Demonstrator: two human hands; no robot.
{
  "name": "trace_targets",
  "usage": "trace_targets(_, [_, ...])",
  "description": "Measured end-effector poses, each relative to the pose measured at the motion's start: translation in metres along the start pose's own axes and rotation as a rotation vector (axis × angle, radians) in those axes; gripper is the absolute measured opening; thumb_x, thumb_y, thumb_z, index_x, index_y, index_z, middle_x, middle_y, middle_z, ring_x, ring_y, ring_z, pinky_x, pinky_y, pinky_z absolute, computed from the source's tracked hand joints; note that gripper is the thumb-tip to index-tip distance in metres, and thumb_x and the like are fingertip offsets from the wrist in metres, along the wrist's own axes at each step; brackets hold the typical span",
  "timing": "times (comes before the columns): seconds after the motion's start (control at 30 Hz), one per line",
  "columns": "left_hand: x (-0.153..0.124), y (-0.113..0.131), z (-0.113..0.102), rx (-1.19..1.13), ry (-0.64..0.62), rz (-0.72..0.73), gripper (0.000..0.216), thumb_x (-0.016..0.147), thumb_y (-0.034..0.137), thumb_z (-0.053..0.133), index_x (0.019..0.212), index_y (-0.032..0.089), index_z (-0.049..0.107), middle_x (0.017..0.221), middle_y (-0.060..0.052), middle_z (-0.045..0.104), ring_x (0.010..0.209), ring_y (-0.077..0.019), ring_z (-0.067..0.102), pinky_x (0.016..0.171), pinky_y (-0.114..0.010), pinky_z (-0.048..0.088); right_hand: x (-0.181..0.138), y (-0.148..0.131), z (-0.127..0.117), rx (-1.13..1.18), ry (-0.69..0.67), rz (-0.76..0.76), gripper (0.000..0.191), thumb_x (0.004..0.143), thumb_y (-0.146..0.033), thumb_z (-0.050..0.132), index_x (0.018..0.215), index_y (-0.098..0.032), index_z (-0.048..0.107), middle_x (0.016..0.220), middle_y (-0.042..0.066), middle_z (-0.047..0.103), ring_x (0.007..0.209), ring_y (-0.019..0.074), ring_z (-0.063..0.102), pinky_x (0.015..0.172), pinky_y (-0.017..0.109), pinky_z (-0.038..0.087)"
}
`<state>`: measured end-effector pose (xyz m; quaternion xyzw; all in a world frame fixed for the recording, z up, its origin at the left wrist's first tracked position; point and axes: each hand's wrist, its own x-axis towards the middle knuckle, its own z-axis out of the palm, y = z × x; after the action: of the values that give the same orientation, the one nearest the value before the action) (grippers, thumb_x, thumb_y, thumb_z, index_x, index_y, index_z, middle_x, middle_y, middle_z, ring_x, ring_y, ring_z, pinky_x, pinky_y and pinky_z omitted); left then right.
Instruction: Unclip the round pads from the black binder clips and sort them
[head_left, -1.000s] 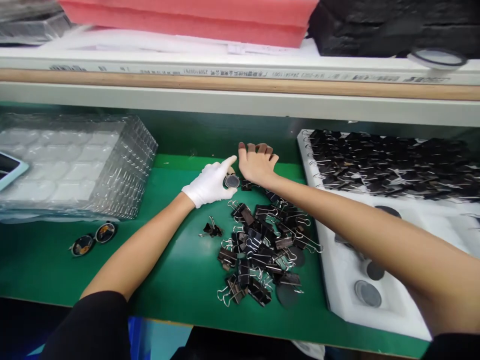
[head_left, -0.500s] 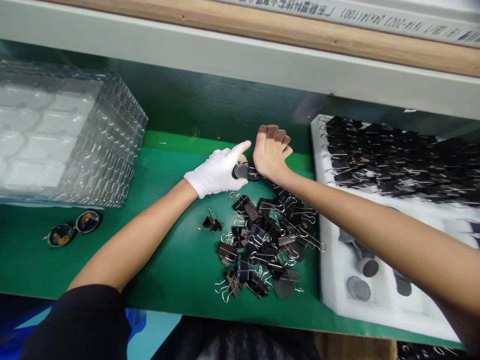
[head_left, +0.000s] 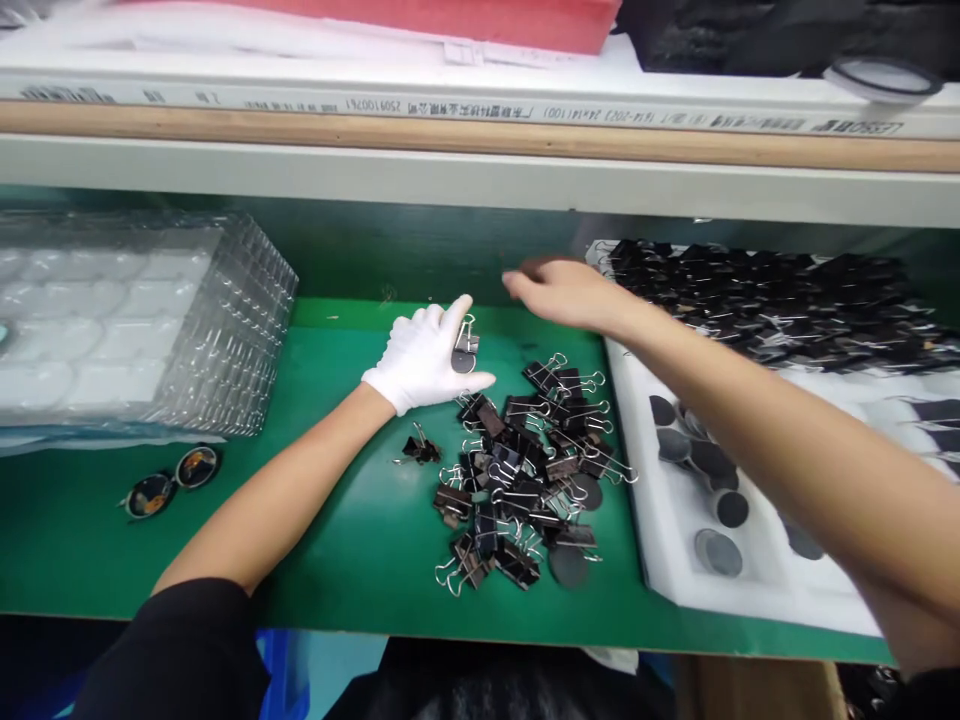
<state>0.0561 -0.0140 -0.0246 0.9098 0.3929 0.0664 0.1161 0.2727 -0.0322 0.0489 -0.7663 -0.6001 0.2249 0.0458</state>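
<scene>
My left hand (head_left: pixel 420 360), in a white glove, is over the green table with thumb and forefinger apart. Between them sits a round grey disc (head_left: pixel 463 362) with a binder clip (head_left: pixel 466 335) on its edge, wire handles pointing away from me. The hand covers part of the disc; its other fingers are hidden. My bare right hand (head_left: pixel 559 290) hangs apart from it near the back wall, its fingers smeared by motion. A pile of black binder clips (head_left: pixel 517 470) lies below both hands, with a few grey discs (head_left: pixel 568 565) among them. One loose clip (head_left: pixel 420 446) lies left of the pile.
At the left stands a stack of clear plastic trays (head_left: pixel 255 330), with two small round parts (head_left: pixel 150 495) in front. A white foam tray (head_left: pixel 660 570) on the right carries rows of black clips (head_left: pixel 750 300) and loose grey discs (head_left: pixel 720 553). A shelf edge (head_left: pixel 450 165) crosses above.
My right hand has moved away from the clipped disc and turned over. The left hand has shifted slightly left with the disc, whose clip now points away from me. The view has tilted up.
</scene>
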Motion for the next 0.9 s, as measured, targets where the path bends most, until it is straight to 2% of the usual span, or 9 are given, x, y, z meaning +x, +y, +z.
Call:
trace_targets(0.1, [-0.002,-0.008,-0.001,0.035,-0.002,0.147,0.116,0.074,0.074,0.08,0.17,0.028,0.033,0.162,-0.02,0.041,0.143,-0.0447,0.043,0.114,-0.056,0.038,-0.021,0.021,-0.018,-0.259,-0.228,0.046,0.039,0.089,-0.059,0.077,0.092,-0.02,0.077,0.091,0.01,0.071,0.101,0.0344,0.066,0.113,0.066,0.035])
trace_targets(0.17, [-0.002,-0.016,-0.003,0.052,-0.062,0.281,0.095,0.083,0.07,0.074,0.165,0.036,0.042,0.17,-0.013,0.035,0.151,-0.0421,0.035,0.118,-0.056,0.033,-0.03,0.029,-0.018,-0.31,-0.309,0.049,0.028,0.088,-0.048,0.081,0.085,-0.021,0.077,0.09,0.008,0.072,0.098,0.0319,0.068,0.116,0.067,0.031])
trace_targets(0.2, [-0.001,-0.019,-0.005,0.071,-0.083,0.314,0.084,0.087,0.067,0.071,0.162,0.037,0.046,0.169,-0.01,0.037,0.151,-0.04,0.035,0.118,-0.055,0.032,-0.032,0.032,-0.015,-0.295,-0.321,0.032,0.023,0.09,-0.043,0.079,0.084,-0.021,0.077,0.091,0.006,0.073,0.097,0.0299,0.068,0.117,0.066,0.031])
trace_targets(0.3, [0.001,-0.025,-0.009,0.17,-0.043,0.233,0.077,0.087,0.072,0.068,0.151,0.032,0.059,0.149,-0.013,0.058,0.136,-0.0377,0.048,0.11,-0.054,0.035,-0.029,0.031,-0.002,-0.169,-0.236,0.006,0.021,0.098,-0.037,0.069,0.087,-0.02,0.076,0.095,0.004,0.074,0.101,0.0257,0.068,0.117,0.058,0.034])
trace_targets(0.43, [-0.001,-0.024,-0.013,0.305,0.069,0.077,0.1,0.073,0.094,0.066,0.142,0.022,0.066,0.117,-0.018,0.068,0.113,-0.0398,0.056,0.098,-0.055,0.036,-0.015,0.024,0.012,0.013,-0.098,0.088,0.023,0.102,-0.037,0.062,0.092,-0.02,0.073,0.098,0.004,0.074,0.106,0.0249,0.066,0.114,0.054,0.04])
trace_targets(0.53, [-0.004,-0.024,-0.012,0.282,0.124,0.099,0.093,0.075,0.088,0.069,0.144,0.024,0.064,0.129,-0.017,0.066,0.116,-0.0388,0.057,0.1,-0.054,0.035,-0.009,0.019,0.014,0.025,-0.164,0.105,0.026,0.1,-0.041,0.064,0.09,-0.019,0.073,0.1,0.006,0.072,0.106,0.0262,0.066,0.114,0.055,0.04])
trace_targets(0.63, [-0.005,-0.028,-0.009,0.203,0.098,0.147,0.075,0.085,0.065,0.069,0.147,0.024,0.062,0.146,-0.013,0.062,0.122,-0.035,0.057,0.101,-0.049,0.039,-0.006,0.01,0.013,-0.061,-0.124,0.124,0.043,0.097,-0.06,0.065,0.103,-0.019,0.075,0.122,0.015,0.066,0.125,0.0378,0.057,0.115,0.063,0.037])
trace_targets(0.73, [-0.001,-0.031,-0.005,0.141,0.024,0.166,0.06,0.092,0.053,0.063,0.143,0.023,0.065,0.137,-0.011,0.068,0.116,-0.032,0.06,0.096,-0.044,0.044,0.004,-0.004,0.018,-0.007,0.062,0.104,0.056,0.103,-0.068,0.047,0.128,-0.022,0.068,0.143,0.019,0.052,0.139,0.0418,0.044,0.116,0.066,0.036])
trace_targets(0.9, [0.004,-0.031,-0.001,0.129,0.002,0.156,0.052,0.094,0.063,0.067,0.128,0.024,0.074,0.118,-0.013,0.073,0.113,-0.0329,0.061,0.095,-0.044,0.043,0.029,-0.022,0.05,0.082,0.171,0.069,0.059,0.111,-0.058,0.022,0.14,-0.022,0.059,0.148,0.018,0.045,0.145,0.0387,0.037,0.121,0.066,0.03])
